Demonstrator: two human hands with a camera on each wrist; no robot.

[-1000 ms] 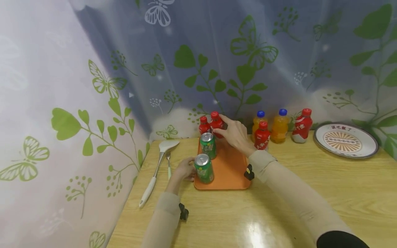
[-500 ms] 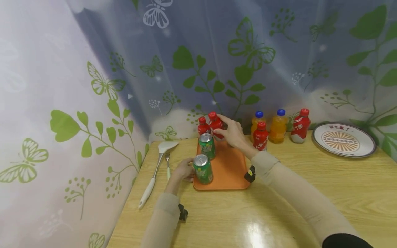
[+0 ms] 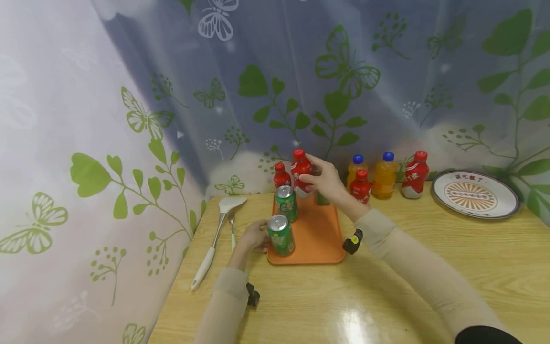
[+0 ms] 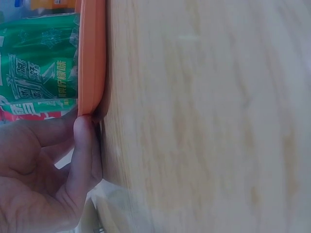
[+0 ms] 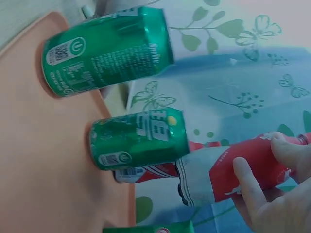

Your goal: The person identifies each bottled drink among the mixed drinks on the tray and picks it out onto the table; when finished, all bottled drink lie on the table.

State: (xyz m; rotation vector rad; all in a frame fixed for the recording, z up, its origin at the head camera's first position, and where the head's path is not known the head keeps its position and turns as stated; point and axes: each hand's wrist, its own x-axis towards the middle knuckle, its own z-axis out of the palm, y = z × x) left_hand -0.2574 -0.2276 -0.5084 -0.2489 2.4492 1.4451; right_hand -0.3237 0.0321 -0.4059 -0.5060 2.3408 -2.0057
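Note:
My right hand point(image 3: 327, 180) grips a red-and-white plastic bottle point(image 3: 301, 171) by its upper part. In the right wrist view the base of that bottle point(image 5: 201, 177) hangs clear of the orange tray point(image 5: 53, 160). At the tray's left side point(image 3: 318, 239), my left hand point(image 3: 254, 236) pinches the rim, with the thumb point(image 4: 83, 141) on its edge. Two green soda cans point(image 3: 281, 234) stand along the tray's left side. Behind them is another red bottle point(image 3: 281, 176), partly hidden. A further green can point(image 3: 323, 198) shows beneath the right hand.
Right of the tray stand a red bottle point(image 3: 361, 186), two orange-drink bottles with blue caps point(image 3: 384, 179) and another red bottle point(image 3: 415, 177). A patterned plate point(image 3: 475, 195) leans at the far right. Left lie a white-handled spatula point(image 3: 210, 253) and a fork point(image 3: 233, 231). A curtain hangs behind.
My right hand has lifted the red bottle, which was tilted and now stands more upright. The green can beneath the hand has come into sight. My left hand stays at the tray.

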